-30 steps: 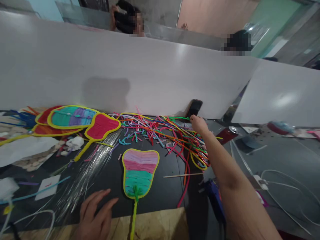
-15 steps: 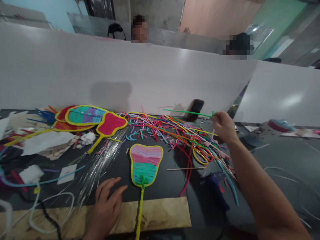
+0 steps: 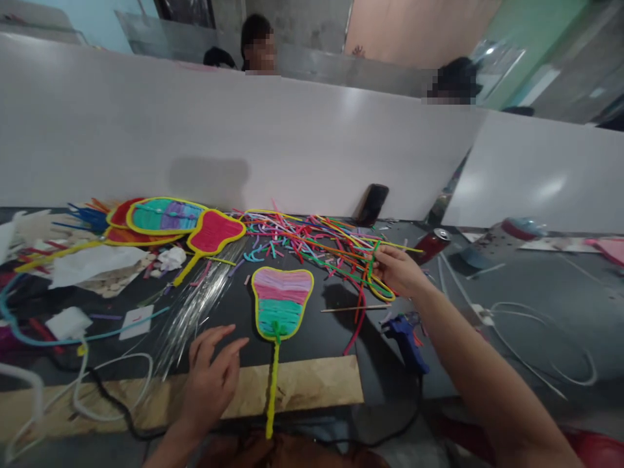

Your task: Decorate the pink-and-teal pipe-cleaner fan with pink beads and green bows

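Pinched in my right hand (image 3: 402, 270) is a green pipe cleaner (image 3: 372, 261), over the right end of a heap of coloured pipe cleaners (image 3: 297, 244). My left hand (image 3: 214, 372) is held with fingers apart and nothing in them. Just right of it lies a fan (image 3: 283, 300) with a yellow edge, bands of lilac, pink and teal, and a twisted yellow handle. A green knot sits where handle and fan meet. Below my right hand is a blue glue gun (image 3: 405, 339).
Finished fans (image 3: 168, 216) and a red one (image 3: 217, 233) are piled at back left. Clear strands (image 3: 197, 312) lie near my left hand. A phone (image 3: 373, 203) leans on the white partition (image 3: 292, 143); a soda can (image 3: 436, 244) stands right. Two people sit beyond. White cables (image 3: 546, 312) cross the table.
My right hand has moved left and towards me with the green pipe cleaner, uncovering the soda can. My left hand stays beside the fan. The view has shifted slightly.
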Motion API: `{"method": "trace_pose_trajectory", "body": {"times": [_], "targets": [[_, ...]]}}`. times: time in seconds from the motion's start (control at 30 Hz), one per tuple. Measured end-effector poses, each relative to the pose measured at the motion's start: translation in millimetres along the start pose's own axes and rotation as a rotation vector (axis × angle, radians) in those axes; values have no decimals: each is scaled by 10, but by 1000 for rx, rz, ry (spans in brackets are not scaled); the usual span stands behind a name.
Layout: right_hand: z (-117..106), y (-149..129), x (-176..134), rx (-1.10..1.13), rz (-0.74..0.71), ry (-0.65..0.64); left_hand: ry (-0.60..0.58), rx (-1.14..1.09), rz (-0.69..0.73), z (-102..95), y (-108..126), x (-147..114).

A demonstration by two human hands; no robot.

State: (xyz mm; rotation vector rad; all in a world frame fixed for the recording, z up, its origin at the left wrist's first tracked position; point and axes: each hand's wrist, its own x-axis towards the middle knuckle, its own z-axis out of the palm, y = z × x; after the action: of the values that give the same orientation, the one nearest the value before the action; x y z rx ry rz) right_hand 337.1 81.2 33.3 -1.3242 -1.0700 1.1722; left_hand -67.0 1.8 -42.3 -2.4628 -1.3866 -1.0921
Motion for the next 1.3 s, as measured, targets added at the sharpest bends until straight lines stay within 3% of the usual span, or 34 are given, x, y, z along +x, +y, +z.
{"method": "trace_pose_trajectory", "body": {"times": [0.23, 0.5, 0.6, 0.83, 1.0, 1.13, 1.3], "targets": [[329, 226, 418, -196, -70, -25, -15, 13, -15, -19, -38, -71], [711, 265, 1255, -753, -210, -42, -73, 10, -82, 43, -67, -117], [975, 235, 1442, -945, -261, -121, -81, -15, -91, 39, -75, -122], [1905, 289, 1544, -1182, -463, -429, -98, -35, -124, 44, -53, -118], [2233, 400, 1530, -1287, -463, -569, -72, -55, -164, 33, -16, -94], [2360, 450, 1443, -1267, -426, -554, -73, -79, -148, 14, -11, -81], [2292, 353, 1432, -1008, -368, -348, -84, -62, -126, -1, -13, -79]]}}
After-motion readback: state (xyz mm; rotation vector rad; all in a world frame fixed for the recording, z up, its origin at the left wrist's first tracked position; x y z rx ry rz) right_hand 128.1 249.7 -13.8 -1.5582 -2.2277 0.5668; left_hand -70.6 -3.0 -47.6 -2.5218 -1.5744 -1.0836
